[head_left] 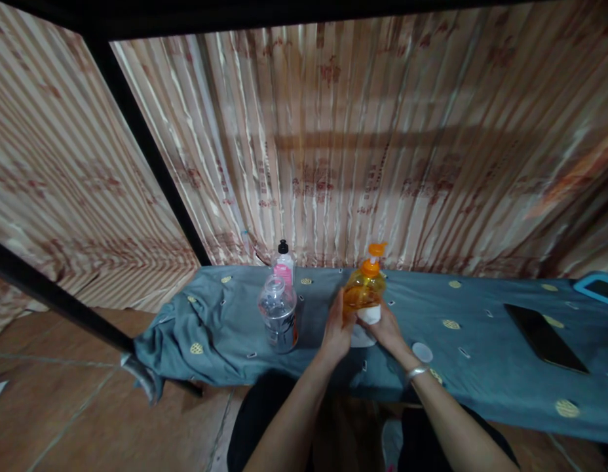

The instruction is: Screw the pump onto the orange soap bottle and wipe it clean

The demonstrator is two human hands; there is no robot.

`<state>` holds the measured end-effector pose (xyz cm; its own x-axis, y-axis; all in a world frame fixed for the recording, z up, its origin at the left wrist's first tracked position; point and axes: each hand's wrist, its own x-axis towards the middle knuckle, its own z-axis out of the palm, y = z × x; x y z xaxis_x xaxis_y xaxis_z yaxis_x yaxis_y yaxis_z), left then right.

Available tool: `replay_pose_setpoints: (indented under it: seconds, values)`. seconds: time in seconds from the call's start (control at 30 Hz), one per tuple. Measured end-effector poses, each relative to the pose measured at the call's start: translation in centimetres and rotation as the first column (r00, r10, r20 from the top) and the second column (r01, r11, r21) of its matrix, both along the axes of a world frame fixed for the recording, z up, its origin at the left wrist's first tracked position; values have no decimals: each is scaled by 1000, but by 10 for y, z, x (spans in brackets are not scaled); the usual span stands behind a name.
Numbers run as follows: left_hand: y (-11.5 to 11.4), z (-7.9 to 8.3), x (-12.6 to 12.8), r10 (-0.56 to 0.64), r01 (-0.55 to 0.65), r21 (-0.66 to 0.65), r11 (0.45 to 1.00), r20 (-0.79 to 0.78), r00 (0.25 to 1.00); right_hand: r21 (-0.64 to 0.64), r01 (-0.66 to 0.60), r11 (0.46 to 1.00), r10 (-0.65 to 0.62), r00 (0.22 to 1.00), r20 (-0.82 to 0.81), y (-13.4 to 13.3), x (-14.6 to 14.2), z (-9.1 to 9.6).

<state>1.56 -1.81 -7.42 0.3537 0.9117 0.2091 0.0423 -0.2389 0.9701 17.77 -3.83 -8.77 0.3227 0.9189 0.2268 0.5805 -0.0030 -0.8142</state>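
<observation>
Head view: the left hand (337, 331) and right hand (386, 328) are wrapped around a yellow see-through plastic bottle (363, 296), by the blue-grey cloth's (412, 301) front edge. Its orange plastic pump top (377, 250) is already on. A clear plastic bottle (278, 321) stands apart, seemingly lidless; a round white disc (422, 352) lies near the right hand.

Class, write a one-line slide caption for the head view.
Both hands hold a pump bottle, between a clear bottle and a phone.

my l hand (337, 333) part-hid by pump btl (365, 292); base of pink-label btl (284, 269) behind clear btl (279, 321); blue-rimmed item (600, 289) cut off, r.
</observation>
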Motion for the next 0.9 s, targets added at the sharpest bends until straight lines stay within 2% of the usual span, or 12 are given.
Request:
replay_pose_setpoints:
  seconds: [0.17, 0.43, 0.57, 0.7, 0.9]
  values:
    - [-2, -3, 17, -23, 23, -4, 1000, 12, 1000, -30, 12, 999, -11, 1000, 26, 15, 21, 1]
    - [-14, -11, 23, -47, 43, -46, 998, -81, 996, -52, 100, 994, -99, 995, 10, 35, 50, -2]
    - [-20, -6, 19, -62, 53, -81, 995, -106, 992, -47, 64, 997, -66, 997, -43, 45, 68, -3]
    - [-23, 4, 8, -95, 82, -92, 992, -146, 985, -68, -30, 997, 22, 993, -119, 59, 85, 1]
    - [-21, 9, -8, -65, 52, -88, 995, -154, 986, -76, -73, 994, 60, 986, -156, 70, 94, 7]
